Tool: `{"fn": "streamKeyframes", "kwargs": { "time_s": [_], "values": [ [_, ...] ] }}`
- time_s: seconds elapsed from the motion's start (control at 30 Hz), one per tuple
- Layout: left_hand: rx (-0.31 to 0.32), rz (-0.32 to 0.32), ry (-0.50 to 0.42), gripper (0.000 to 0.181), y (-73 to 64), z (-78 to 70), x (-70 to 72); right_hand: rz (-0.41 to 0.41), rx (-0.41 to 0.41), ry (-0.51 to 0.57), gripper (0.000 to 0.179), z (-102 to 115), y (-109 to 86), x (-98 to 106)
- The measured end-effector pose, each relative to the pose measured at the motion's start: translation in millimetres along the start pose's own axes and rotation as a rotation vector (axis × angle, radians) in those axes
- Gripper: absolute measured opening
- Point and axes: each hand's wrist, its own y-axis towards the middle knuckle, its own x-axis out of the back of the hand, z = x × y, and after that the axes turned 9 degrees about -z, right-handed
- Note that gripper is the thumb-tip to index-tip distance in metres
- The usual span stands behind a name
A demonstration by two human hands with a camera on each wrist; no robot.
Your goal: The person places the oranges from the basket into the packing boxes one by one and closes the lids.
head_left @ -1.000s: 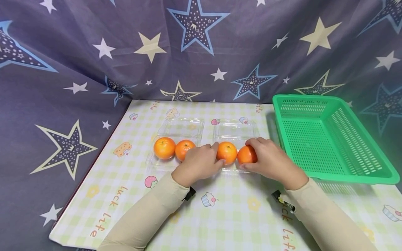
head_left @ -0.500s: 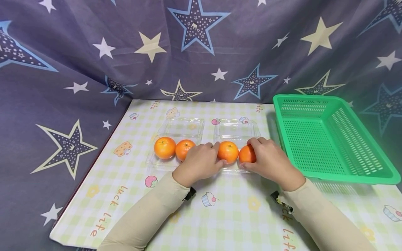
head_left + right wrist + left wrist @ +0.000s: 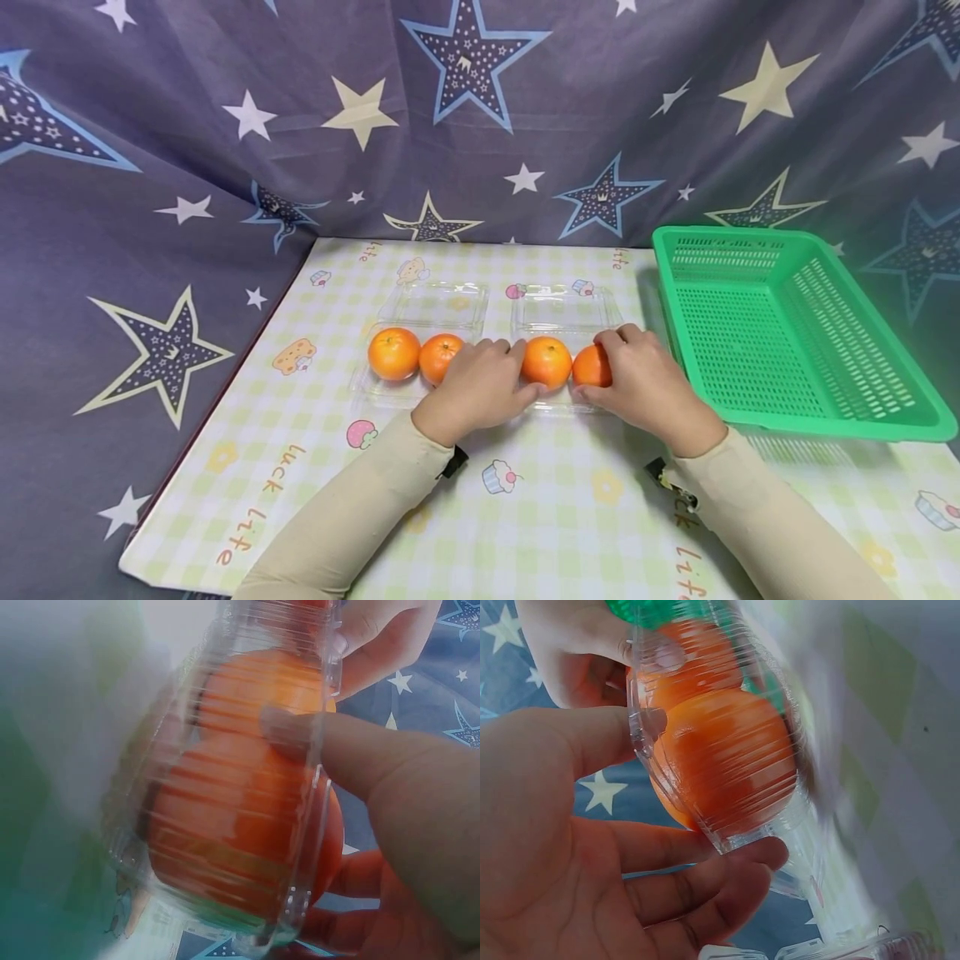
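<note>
You had both hands at the right-hand clear box (image 3: 558,408), where the task's two oranges sat side by side. Your left hand (image 3: 483,382) was curled about the inner orange (image 3: 547,364) at the box's left end, its thumb reaching over the near wall; your right hand (image 3: 647,387) was clamped the same way on the outer orange (image 3: 592,367) — one from each end, probably to keep the pair snug between the plastic walls. The thumbs seemed to sit inside the rim, so the thin near wall likely called for light pressure. The left-hand clear box (image 3: 382,398) held two more oranges, partly hidden by your left hand. Both lids lay folded back toward the curtain (image 3: 540,100), leaving the fruit uncovered. Room was tight sideways: the green basket (image 3: 817,429) stood near your right hand, the other box just beside your left. The desk (image 3: 540,508) gave most room toward you — and upward.
</note>
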Motion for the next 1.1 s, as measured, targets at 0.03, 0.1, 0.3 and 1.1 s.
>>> {"fn": "streamKeyframes", "kwargs": {
  "time_s": [0.03,0.1,0.3,1.1],
  "values": [
    [-0.004,-0.010,0.000,0.066,0.3,0.1,-0.3,0.000,-0.003,-0.002,0.071,0.0,-0.2,-0.2],
    [-0.015,-0.039,0.001,0.059,1.0,0.4,-0.8,0.000,-0.007,-0.007,0.072,-0.2,-0.6,-0.3],
    [-0.033,-0.152,0.010,0.049,2.3,2.4,-4.5,-0.006,-0.006,-0.016,0.074,-0.7,-0.5,-0.3],
    [-0.019,-0.170,0.006,0.066,2.3,-0.8,-5.1,-0.049,0.004,-0.055,0.077,-2.4,-0.1,-6.0]
  ]
}}
